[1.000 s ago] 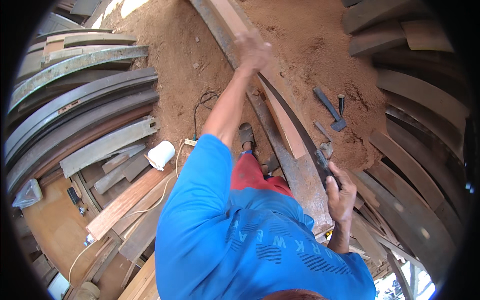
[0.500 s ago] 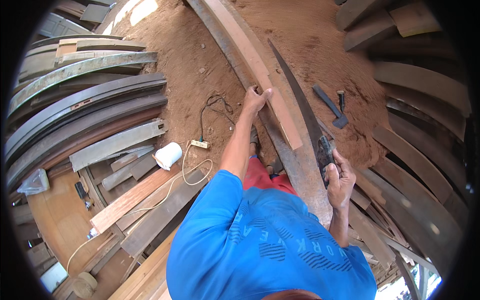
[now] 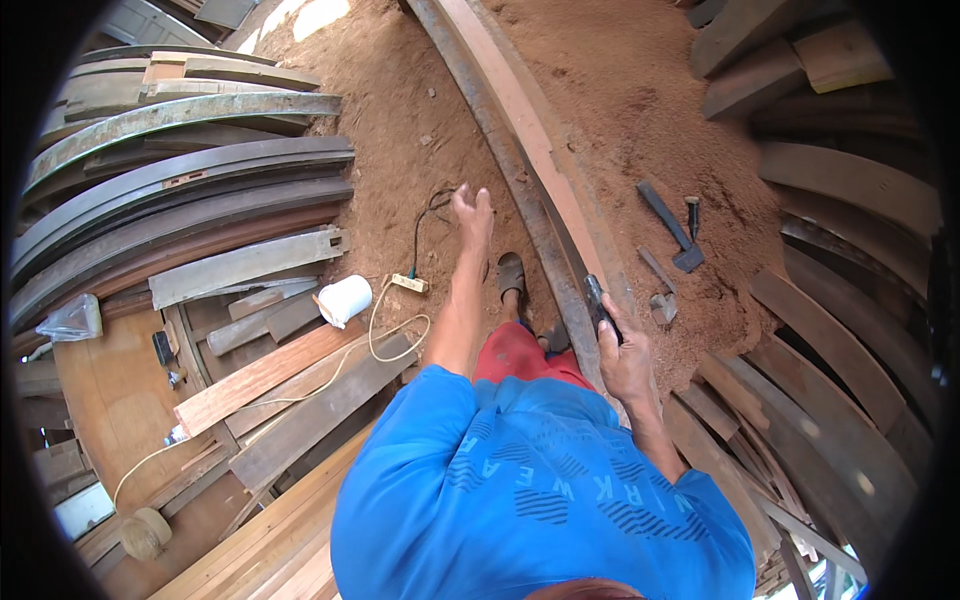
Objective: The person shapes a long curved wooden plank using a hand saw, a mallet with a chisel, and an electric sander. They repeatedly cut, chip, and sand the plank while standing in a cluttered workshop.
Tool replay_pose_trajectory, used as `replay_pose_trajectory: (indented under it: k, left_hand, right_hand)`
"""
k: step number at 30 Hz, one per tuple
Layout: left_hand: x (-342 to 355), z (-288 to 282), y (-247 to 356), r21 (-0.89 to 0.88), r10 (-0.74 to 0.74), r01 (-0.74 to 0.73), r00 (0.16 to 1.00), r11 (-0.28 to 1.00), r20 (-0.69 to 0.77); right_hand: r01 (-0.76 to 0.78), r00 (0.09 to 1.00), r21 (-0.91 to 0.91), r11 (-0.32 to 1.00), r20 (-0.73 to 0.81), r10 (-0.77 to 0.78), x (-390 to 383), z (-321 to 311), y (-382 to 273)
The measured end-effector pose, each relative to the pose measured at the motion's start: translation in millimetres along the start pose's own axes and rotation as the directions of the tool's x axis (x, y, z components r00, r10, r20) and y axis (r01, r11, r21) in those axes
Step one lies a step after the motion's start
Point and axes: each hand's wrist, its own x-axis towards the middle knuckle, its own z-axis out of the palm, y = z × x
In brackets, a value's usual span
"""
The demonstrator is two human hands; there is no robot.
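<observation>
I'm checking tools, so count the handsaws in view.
1: the handsaw in the right hand, beside the pale plank. Others may be hidden among the stacked boards.

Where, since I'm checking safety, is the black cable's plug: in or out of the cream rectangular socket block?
In, apparently: the dark plug meets the socket block.

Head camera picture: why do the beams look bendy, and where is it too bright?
In the head view, the fisheye lens bends straight edges, so the stacked beams at the left look curved; near the top of the head view, a ground patch glares white, probably from sunlight; the head view's corners are black.
</observation>
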Motion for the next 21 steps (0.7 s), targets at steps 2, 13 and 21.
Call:
replay_pose_trajectory:
  k: [2, 13, 21]
  left_hand:
    - [2, 14, 64, 0.527, 0.098, -0.179, 0.979, 0.831, 0.178]
    - [61, 105, 123, 0.580, -0.077, -0.801, 0.576, 0.149, 0.814]
    - [61, 106, 141, 0.602, -0.063, -0.777, 0.602, 0.182, 0.796]
  right_hand:
    - [-0.014, 0.999, -0.018, 1.000, -0.036, 0.014, -6, 4, 13]
    - [0.082, 0.992, -0.177, 0.981, -0.079, -0.097, 3, 34, 18]
    - [0.178, 0.980, -0.204, 0.963, -0.054, -0.193, 12, 18, -17]
